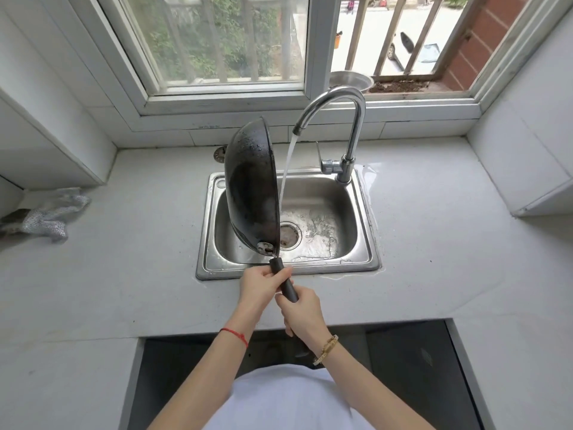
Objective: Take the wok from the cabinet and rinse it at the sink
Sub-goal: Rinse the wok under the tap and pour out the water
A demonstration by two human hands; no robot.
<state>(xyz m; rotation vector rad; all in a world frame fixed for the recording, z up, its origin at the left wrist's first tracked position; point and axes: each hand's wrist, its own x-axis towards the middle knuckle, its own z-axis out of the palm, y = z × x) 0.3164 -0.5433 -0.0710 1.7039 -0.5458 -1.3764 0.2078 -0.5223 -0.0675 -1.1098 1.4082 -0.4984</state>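
Observation:
The black wok (pixel 251 187) is tipped up on its edge over the left half of the steel sink (pixel 366 262), its wet outer bottom facing left. Both hands grip its black handle: my left hand (pixel 262 287) nearer the pan, my right hand (pixel 302 311) at the end. The chrome tap (pixel 344 119) is running, and the stream falls just to the right of the wok's rim into the basin by the drain (pixel 290 235).
A silver scouring cloth (pixel 46 215) lies on the left of the white counter. A metal bowl (pixel 350 80) sits on the window sill behind the tap. Below me the cabinet opening (pixel 192 361) under the counter is dark.

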